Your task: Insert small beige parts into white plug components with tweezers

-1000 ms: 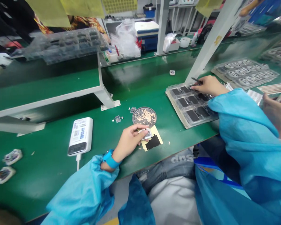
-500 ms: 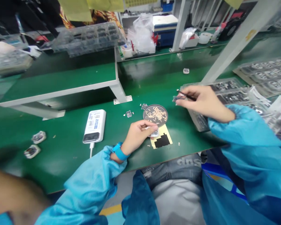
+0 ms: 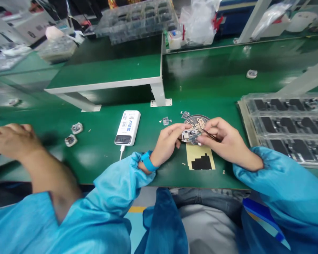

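Observation:
Between the thumb and fingers of my left hand (image 3: 167,143) is a small white device housing (image 3: 186,136) with electronic parts inside. My right hand (image 3: 224,141) grips dark tweezers (image 3: 211,135), their tips at the housing. Its thumb and fingers also pinch a small circuit board (image 3: 194,139), which is over or against the housing; I cannot tell whether it is seated. Just behind both hands lies a round perforated dish (image 3: 207,117) with small tan pieces, partly hidden. Below the housing, a yellow sheet (image 3: 190,151) carries black stickers (image 3: 201,163).
Two small boards (image 3: 165,121) lie left of the dish. A white power bank (image 3: 128,127) with a cable stands further left, then two white housings (image 3: 73,135). Clear trays of parts (image 3: 288,123) are at right. A raised green shelf (image 3: 108,70) and a co-worker's arm (image 3: 39,162) are at left.
My right hand has come left from near the trays, bringing the tweezers and small board to the housing in my left hand. The view has turned left, showing more of the co-worker's arm.

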Available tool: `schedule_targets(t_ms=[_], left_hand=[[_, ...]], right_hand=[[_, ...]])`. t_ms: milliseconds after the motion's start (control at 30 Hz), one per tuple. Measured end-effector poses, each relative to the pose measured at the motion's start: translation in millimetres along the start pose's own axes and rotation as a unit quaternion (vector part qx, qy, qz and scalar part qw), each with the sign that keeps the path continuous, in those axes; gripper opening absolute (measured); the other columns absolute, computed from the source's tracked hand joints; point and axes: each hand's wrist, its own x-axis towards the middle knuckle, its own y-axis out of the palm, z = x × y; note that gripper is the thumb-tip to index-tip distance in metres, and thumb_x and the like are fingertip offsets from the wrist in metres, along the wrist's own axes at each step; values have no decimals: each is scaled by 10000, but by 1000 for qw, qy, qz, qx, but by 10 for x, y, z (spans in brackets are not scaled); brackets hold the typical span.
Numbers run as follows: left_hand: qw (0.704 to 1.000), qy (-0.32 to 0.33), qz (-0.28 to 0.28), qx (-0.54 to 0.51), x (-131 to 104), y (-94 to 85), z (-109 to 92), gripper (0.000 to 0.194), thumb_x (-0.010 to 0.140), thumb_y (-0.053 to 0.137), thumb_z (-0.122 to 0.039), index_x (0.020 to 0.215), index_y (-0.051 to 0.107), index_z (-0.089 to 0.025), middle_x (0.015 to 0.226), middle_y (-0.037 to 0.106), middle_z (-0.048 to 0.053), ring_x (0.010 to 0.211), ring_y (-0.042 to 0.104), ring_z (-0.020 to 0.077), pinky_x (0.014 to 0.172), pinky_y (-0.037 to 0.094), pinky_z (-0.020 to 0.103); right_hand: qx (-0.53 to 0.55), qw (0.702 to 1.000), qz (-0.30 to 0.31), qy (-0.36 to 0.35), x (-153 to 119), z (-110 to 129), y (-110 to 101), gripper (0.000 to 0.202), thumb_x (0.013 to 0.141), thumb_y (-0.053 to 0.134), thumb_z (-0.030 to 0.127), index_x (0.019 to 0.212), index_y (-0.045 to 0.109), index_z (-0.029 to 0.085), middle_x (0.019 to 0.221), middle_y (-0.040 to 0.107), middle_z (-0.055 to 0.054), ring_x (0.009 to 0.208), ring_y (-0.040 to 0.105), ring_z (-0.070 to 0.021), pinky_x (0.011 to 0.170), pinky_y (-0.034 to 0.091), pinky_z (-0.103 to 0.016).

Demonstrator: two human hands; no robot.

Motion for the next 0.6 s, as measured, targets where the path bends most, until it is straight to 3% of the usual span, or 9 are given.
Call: schedule_targets(t_ms=[200, 300, 467, 600], left_hand=[[999, 23, -5, 33, -42, 34, -40, 355, 953, 629, -440, 1151, 781, -187, 1075, 736, 73, 645, 545, 101, 554, 465, 225], [997, 43, -12, 63, -68, 52, -74, 325, 964, 627, -396, 1169, 776, -191, 1029, 755, 57, 648, 559, 104, 614, 487, 238], [993, 81, 8, 84, -94, 83, -52, 348, 923, 704, -333, 1235, 739, -182, 1171, 749, 87, 913, 693, 178, 761, 544, 270], [979, 129, -5, 158, -85, 107, 15, 434, 863, 780, -304, 1270, 715, -168, 1163, 747, 101, 871, 681, 175, 705, 531, 274]], right_hand=[[35, 998, -42, 39, -10, -42, 78, 333, 832, 819, 331, 887, 504, 238, 749, 751, 20, 707, 756, -165, 645, 605, -259], [41, 996, -64, 48, 14, -23, 95, 357, 813, 833, 363, 855, 502, 236, 754, 767, 7, 702, 761, -172, 638, 609, -264], [63, 992, -80, 70, 23, 1, 97, 420, 759, 870, 422, 838, 505, 230, 755, 774, -6, 708, 773, -194, 633, 612, -274], [44, 992, -88, 79, 21, 11, 97, 418, 763, 864, 433, 829, 510, 221, 728, 763, -4, 684, 761, -184, 605, 588, -257]])
